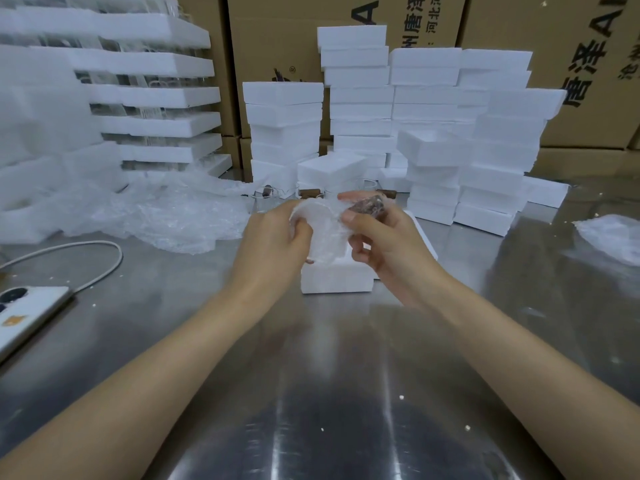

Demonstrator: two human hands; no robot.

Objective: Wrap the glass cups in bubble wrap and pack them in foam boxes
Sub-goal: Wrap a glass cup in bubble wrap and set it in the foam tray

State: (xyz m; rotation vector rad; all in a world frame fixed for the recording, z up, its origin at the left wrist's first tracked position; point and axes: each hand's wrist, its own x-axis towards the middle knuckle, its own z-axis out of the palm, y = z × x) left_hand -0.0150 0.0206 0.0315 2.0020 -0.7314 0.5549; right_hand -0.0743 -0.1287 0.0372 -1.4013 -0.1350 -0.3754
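Note:
Both hands hold one glass cup wrapped in bubble wrap above an open white foam box at the table's middle. My left hand grips the wrapped body from the left. My right hand pinches the wrap on the right, beside the cup's brown wooden handle. Bare glass cups with brown handles stand just behind the hands. Most of the box's inside is hidden by the hands.
Stacks of white foam boxes fill the back. Loose bubble wrap lies at the left, another piece at the right edge. A white phone with a cable lies at the near left. Cardboard cartons stand behind.

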